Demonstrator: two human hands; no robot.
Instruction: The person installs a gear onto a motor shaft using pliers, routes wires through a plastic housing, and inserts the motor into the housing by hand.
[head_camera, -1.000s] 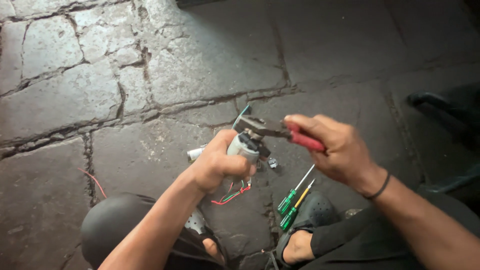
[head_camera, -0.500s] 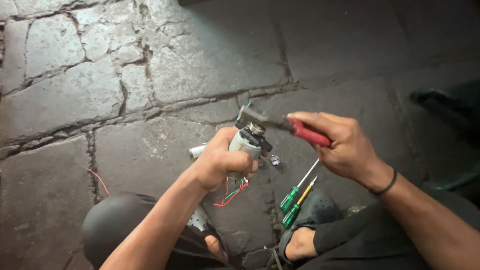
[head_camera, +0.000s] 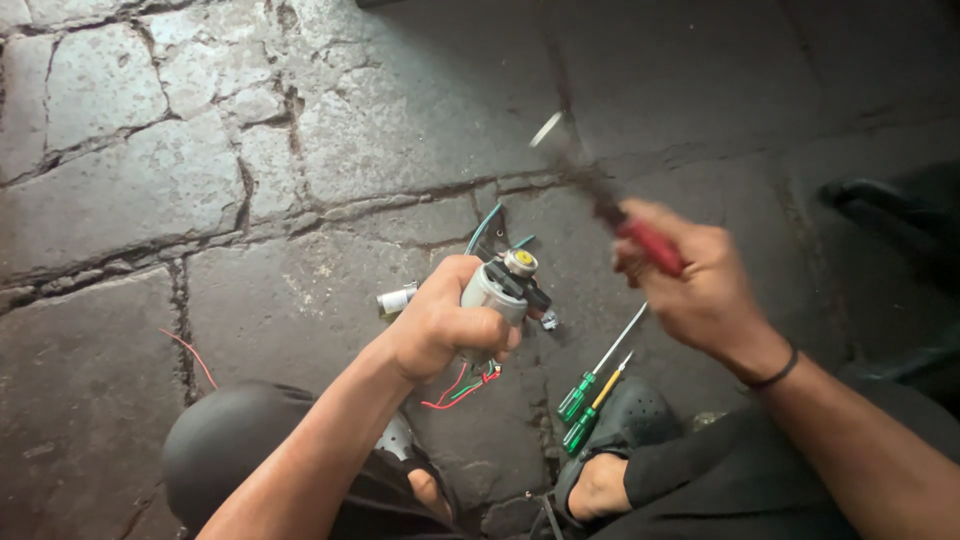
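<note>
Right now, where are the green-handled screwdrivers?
The green-handled screwdrivers lie on the stone floor at lower centre, just below the right hand, beside the black shoe.

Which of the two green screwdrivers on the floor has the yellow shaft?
The shorter screwdriver, nearer the shoe; the longer screwdriver beside it has a bare metal shaft.

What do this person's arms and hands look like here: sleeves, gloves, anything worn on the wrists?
Both hands are bare, with no gloves. The left hand and its forearm are uncovered, with no sleeve, watch or band in view. The right hand has a thin dark band around the wrist; the forearm behind it is bare too. No rings show, though the right hand is motion-blurred.
</note>
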